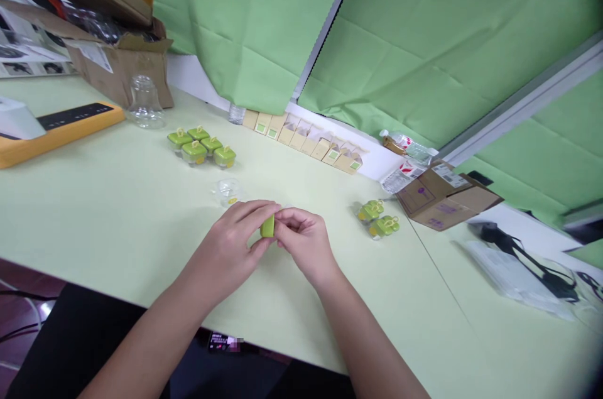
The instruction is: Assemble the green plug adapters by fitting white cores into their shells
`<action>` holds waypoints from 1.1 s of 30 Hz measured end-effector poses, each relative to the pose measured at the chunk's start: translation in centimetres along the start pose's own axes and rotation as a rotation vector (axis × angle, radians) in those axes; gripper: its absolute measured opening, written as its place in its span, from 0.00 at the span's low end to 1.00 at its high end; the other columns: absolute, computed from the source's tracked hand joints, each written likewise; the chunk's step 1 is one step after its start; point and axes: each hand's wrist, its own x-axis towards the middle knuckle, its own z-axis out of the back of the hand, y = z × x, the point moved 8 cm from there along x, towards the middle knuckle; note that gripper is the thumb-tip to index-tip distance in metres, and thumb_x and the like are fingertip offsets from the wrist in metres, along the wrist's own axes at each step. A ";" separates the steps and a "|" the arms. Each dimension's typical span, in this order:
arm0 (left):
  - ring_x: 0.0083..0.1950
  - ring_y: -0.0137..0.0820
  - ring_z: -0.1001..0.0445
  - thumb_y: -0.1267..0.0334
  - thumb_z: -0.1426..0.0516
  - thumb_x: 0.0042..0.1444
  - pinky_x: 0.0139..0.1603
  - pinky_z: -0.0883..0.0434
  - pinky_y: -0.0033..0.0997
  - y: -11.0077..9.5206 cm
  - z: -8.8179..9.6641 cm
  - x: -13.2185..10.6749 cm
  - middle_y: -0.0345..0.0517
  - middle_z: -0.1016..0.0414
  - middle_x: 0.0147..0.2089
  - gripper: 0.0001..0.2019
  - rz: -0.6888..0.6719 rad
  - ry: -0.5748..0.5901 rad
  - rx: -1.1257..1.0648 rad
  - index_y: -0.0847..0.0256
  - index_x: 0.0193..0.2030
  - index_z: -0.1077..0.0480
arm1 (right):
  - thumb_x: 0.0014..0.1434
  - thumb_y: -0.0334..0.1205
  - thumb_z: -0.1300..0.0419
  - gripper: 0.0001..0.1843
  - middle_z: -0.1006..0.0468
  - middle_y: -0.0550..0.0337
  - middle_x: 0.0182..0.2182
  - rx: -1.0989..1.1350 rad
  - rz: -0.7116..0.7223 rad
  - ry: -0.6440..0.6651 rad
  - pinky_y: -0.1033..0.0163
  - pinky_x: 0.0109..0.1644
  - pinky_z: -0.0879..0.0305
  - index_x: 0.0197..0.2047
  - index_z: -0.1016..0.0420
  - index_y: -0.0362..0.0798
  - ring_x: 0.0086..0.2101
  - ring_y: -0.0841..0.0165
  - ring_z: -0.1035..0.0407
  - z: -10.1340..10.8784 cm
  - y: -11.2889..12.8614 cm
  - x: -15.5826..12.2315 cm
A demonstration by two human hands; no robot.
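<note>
Centrally, the fingers of the left hand [230, 240] were drawn narrow, thumb on the near side, holding a green lid [267, 227] over the near-middle of the table [174, 229]. From where I stood, the right hand [308, 239] met the lid's right side, fingertips bunched; whether they gripped it or something smaller, I could not tell.

Just beyond the left hand stood a clear cup [228, 186] with a yellow mark. Farther left: five green-lidded cups [193, 152], grouped, each lid bearing a yellow loop. Right of the hands: a smaller cluster of similar cups [384, 227], count uncertain. Far edge: a row of small cartons [301, 136]. Far left: a clear jar [145, 103] beside an open cardboard box, with an orange power strip [61, 134] nearer.
</note>
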 end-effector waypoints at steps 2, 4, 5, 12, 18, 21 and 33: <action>0.59 0.36 0.26 0.73 0.41 0.59 0.60 0.26 0.41 -0.1 0.0 0.0 0.45 0.25 0.58 0.23 -0.015 -0.005 0.004 0.55 0.61 0.32 | 0.48 0.36 0.34 0.04 0.24 0.65 0.22 0.012 -0.017 0.008 0.69 0.25 0.38 0.30 0.19 0.47 0.21 0.76 0.34 0.0 -0.3 0.1; 0.58 0.37 0.26 0.74 0.41 0.58 0.60 0.25 0.43 -0.2 0.1 0.1 0.46 0.24 0.57 0.23 -0.029 -0.016 0.003 0.55 0.60 0.31 | 0.48 0.35 0.35 0.04 0.24 0.66 0.22 0.016 -0.012 0.020 0.69 0.25 0.38 0.29 0.18 0.48 0.21 0.76 0.35 -0.1 -0.4 0.1; 0.58 0.37 0.26 0.75 0.42 0.58 0.60 0.25 0.44 -0.2 0.1 0.1 0.46 0.24 0.56 0.23 -0.040 -0.022 0.001 0.55 0.60 0.31 | 0.48 0.34 0.36 0.04 0.25 0.66 0.21 0.013 0.002 0.024 0.69 0.26 0.38 0.28 0.18 0.48 0.21 0.76 0.35 -0.1 -0.3 0.1; 0.58 0.38 0.25 0.76 0.44 0.59 0.62 0.27 0.47 -0.3 0.1 0.0 0.45 0.23 0.56 0.23 -0.062 -0.023 0.001 0.54 0.60 0.30 | 0.48 0.32 0.35 0.04 0.23 0.64 0.23 -0.031 0.092 -0.001 0.68 0.31 0.35 0.26 0.18 0.47 0.25 0.74 0.32 -0.1 0.0 0.0; 0.57 0.37 0.25 0.76 0.43 0.59 0.62 0.27 0.46 -0.6 0.4 0.1 0.45 0.22 0.57 0.23 -0.082 -0.049 0.009 0.55 0.60 0.30 | 0.50 0.34 0.34 0.04 0.22 0.63 0.25 -0.002 0.152 -0.034 0.67 0.30 0.35 0.30 0.16 0.49 0.25 0.73 0.33 -0.1 0.0 -0.1; 0.55 0.37 0.24 0.77 0.43 0.58 0.60 0.25 0.46 -0.6 0.5 0.1 0.46 0.21 0.55 0.23 -0.087 -0.051 0.001 0.56 0.59 0.29 | 0.51 0.35 0.34 0.03 0.24 0.64 0.24 -0.040 0.141 0.004 0.67 0.30 0.38 0.29 0.17 0.48 0.25 0.74 0.35 -0.3 0.0 -0.2; 0.55 0.37 0.25 0.77 0.43 0.59 0.58 0.25 0.44 -0.7 0.3 0.0 0.45 0.22 0.56 0.23 -0.117 -0.031 0.006 0.56 0.60 0.30 | 0.54 0.34 0.36 0.05 0.26 0.63 0.24 -0.122 0.195 0.013 0.65 0.31 0.39 0.29 0.18 0.47 0.25 0.73 0.36 -0.2 0.2 -0.3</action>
